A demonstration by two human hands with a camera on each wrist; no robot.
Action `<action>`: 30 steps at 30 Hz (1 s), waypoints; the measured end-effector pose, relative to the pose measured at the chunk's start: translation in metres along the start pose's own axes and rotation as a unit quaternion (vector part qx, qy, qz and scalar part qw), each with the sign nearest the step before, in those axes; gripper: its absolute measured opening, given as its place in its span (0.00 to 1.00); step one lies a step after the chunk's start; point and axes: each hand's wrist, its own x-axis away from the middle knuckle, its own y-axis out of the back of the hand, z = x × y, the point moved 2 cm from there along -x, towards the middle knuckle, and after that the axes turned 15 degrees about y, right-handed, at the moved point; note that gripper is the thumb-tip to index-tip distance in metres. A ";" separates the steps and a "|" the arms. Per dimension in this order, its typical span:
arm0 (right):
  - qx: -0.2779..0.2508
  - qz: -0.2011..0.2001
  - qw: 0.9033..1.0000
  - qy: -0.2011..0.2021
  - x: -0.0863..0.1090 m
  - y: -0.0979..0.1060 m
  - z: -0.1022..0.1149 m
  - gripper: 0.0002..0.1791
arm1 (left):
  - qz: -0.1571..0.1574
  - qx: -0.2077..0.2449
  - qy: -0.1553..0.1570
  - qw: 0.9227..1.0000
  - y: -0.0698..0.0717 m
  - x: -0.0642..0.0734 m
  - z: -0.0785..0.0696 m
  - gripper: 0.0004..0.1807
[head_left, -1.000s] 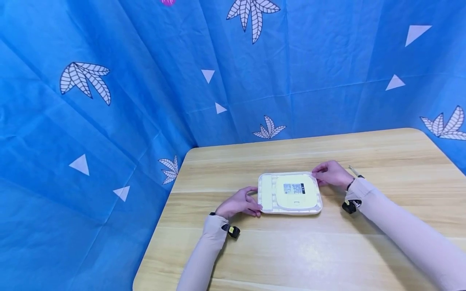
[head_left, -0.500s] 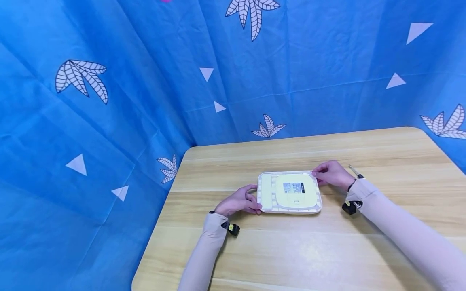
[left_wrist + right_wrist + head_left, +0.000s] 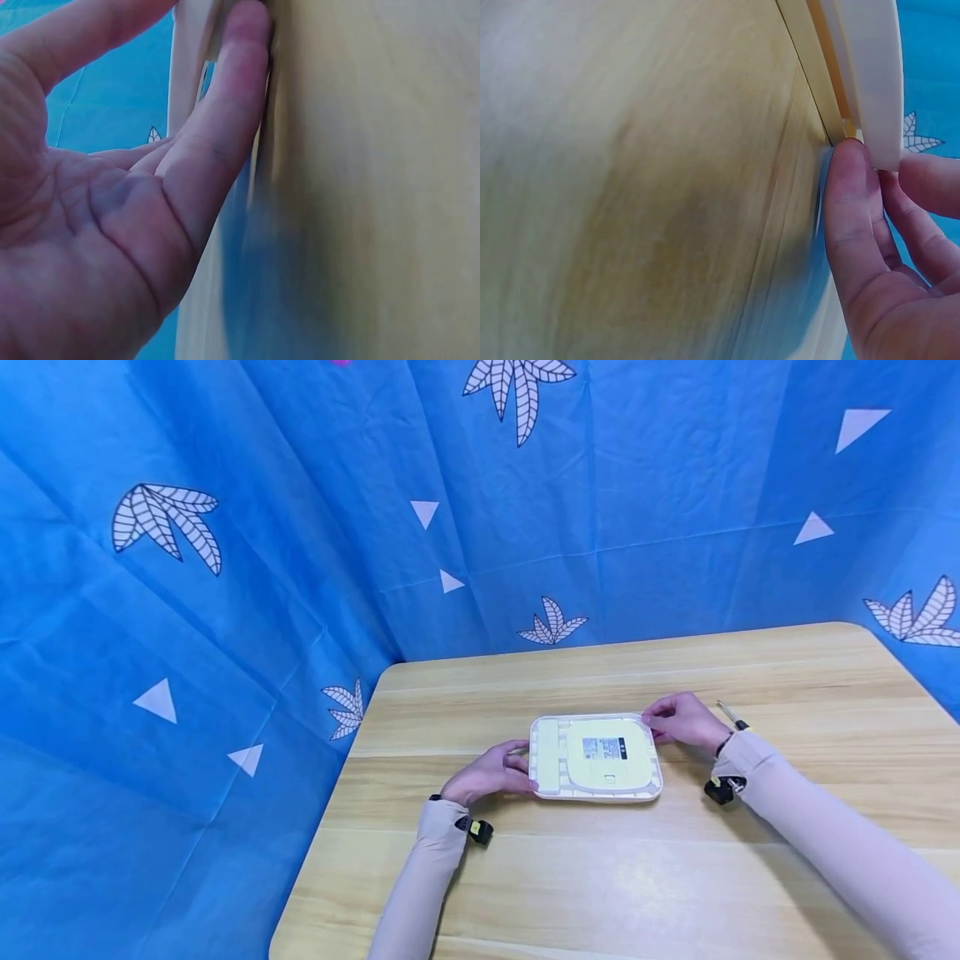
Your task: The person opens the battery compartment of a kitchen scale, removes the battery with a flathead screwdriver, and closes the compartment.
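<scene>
A white, flat rectangular device (image 3: 609, 756) with rounded corners lies face down in the head view, a printed label on its raised centre panel. My left hand (image 3: 491, 772) holds its left edge, thumb at the near left corner. In the left wrist view, a finger of the left hand (image 3: 142, 202) reaches under the white edge (image 3: 187, 67), close to the table. My right hand (image 3: 684, 720) pinches the far right corner. The right wrist view has the right hand's fingers (image 3: 851, 217) beneath the device's edge (image 3: 876, 82) and the thumb on the other side; the edge stands slightly off the table.
A screwdriver (image 3: 733, 716) with a metal shaft and dark handle lies beyond the right wrist, partly hidden by the sleeve. The wooden table (image 3: 570, 893) meets a blue patterned curtain (image 3: 510, 543) at its back and left.
The left hand's lower fingers have drawn in beneath the device's left edge. The device and right hand have stayed nearly still.
</scene>
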 end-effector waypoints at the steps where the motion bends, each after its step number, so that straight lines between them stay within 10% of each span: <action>1: 0.000 0.000 1.000 0.001 0.000 0.000 -0.001 0.20 | -0.005 -0.008 -0.001 1.000 0.000 0.000 -0.001 0.52; 19: 0.032 -0.007 0.999 0.022 0.000 -0.001 -0.006 0.18 | -0.078 0.161 0.001 0.984 0.005 -0.034 -0.013 0.26; 30: 0.063 -0.008 0.997 0.034 0.002 -0.002 0.003 0.16 | -0.116 0.165 0.011 0.980 0.001 -0.036 -0.017 0.26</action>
